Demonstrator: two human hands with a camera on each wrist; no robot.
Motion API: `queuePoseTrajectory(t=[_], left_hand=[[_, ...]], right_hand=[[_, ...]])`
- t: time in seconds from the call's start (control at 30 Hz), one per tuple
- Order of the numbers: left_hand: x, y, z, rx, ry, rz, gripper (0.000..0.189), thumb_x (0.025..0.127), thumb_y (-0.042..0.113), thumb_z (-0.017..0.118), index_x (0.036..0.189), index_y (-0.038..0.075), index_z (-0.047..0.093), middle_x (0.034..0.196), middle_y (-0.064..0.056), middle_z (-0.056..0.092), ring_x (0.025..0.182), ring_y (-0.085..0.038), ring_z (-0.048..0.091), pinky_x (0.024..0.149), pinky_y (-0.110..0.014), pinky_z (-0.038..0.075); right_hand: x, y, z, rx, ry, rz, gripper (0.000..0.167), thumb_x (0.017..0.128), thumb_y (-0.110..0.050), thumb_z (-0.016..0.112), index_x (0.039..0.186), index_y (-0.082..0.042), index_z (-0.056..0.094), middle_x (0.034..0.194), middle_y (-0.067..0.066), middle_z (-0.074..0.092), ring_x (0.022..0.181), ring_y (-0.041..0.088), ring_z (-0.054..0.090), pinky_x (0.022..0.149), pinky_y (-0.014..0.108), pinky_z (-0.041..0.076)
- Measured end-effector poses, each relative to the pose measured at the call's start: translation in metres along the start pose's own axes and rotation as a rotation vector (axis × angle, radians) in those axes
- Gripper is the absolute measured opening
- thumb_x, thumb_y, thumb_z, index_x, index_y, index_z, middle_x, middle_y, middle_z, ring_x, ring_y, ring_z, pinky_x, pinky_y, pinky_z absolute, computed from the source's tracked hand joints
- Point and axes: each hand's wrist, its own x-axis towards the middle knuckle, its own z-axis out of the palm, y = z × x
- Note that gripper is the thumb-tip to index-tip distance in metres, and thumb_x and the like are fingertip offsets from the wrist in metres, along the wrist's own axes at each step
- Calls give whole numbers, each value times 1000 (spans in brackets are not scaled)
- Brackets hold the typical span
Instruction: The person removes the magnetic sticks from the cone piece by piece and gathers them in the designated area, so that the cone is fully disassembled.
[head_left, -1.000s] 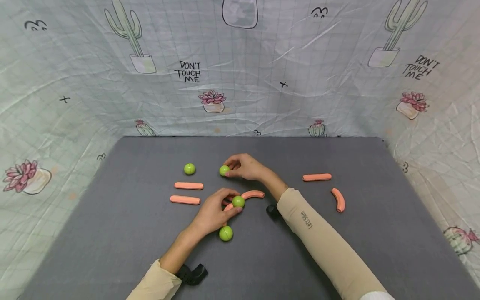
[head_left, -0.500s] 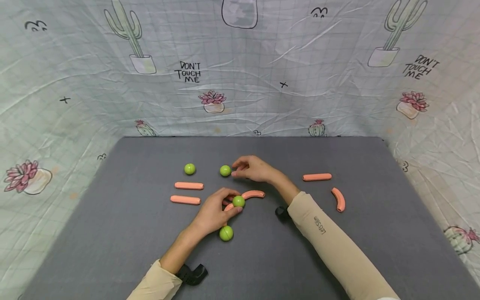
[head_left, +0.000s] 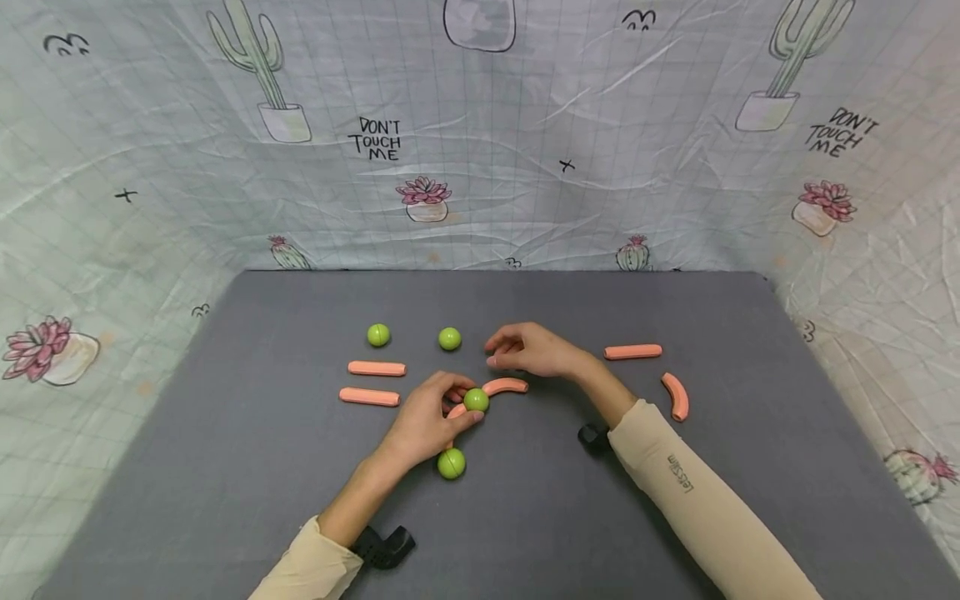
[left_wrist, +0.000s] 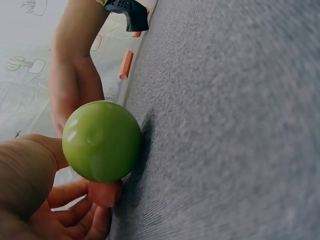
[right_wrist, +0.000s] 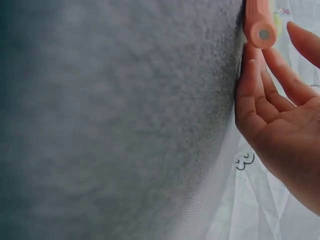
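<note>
My left hand [head_left: 431, 417] pinches a shiny green ball [head_left: 476, 400] between thumb and fingers. A curved orange rod [head_left: 506, 386] runs off to the right from that ball. Another orange rod [head_left: 456, 412] shows partly under the left hand, and a second green ball [head_left: 452, 463] lies just below it. In the left wrist view a green ball [left_wrist: 102, 141] hides the thumb's tip. My right hand [head_left: 534, 350] hovers with loosely bent fingers and holds nothing. A third green ball [head_left: 450, 338] sits to its left. In the right wrist view an orange rod [right_wrist: 260, 30] overlaps the fingertips.
On the grey tabletop [head_left: 225, 467], two straight orange rods [head_left: 377, 368] and another green ball [head_left: 378, 335] lie at the left. A straight rod [head_left: 633, 352] and a curved rod [head_left: 676, 397] lie at the right. A printed cloth [head_left: 495, 125] hangs around the table.
My right hand has let go of the upper middle green ball and moved right and toward me. That ball stays in place. The left hand keeps its hold on its ball.
</note>
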Motion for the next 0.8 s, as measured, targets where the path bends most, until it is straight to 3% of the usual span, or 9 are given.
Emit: queuePoseTrajectory(t=[0.43,0.8], left_hand=[[2,3,4,32,17,-17,31,87,20,86,114,13,72,99,-2,65,85,-11,61,75,-26,50],[4,8,5,35,39,25,29,87,16,86,113,14,74,100,-1,68,89,-14,62,77,-27,49]], right_hand=[[-26,8,0,27,-34,-29,32,102,-18,68,131,-2,68,113,13,75,95,13,69,80,29,54],[-43,12,-1,87,-81,-34,36,101,-14,70,133,0,66,108,13,75,85,13,70,80,32,56]])
